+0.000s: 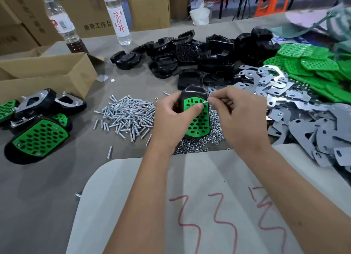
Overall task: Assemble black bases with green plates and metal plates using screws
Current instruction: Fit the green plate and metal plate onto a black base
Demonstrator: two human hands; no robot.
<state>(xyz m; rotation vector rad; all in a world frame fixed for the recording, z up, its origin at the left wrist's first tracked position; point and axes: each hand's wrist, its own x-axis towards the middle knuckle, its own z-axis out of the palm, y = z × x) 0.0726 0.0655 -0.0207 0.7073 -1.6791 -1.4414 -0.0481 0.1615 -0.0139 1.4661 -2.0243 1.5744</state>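
Note:
My left hand (175,115) grips a black base (192,92) fitted with a perforated green plate (199,120), thumb pressing on the plate. My right hand (233,109) pinches a small screw (206,101) at the plate's upper right corner. Loose screws (125,115) lie in a pile left of my hands, and small nuts (197,145) are spread under the held part. Metal plates (296,109) are heaped at the right, green plates (319,71) at the far right, black bases (191,54) behind.
Finished assemblies (38,137) lie at the left beside an open cardboard box (47,73). Two bottles (118,16) stand at the back with more boxes behind. A grey sheet with red marks (190,206) covers the near table edge.

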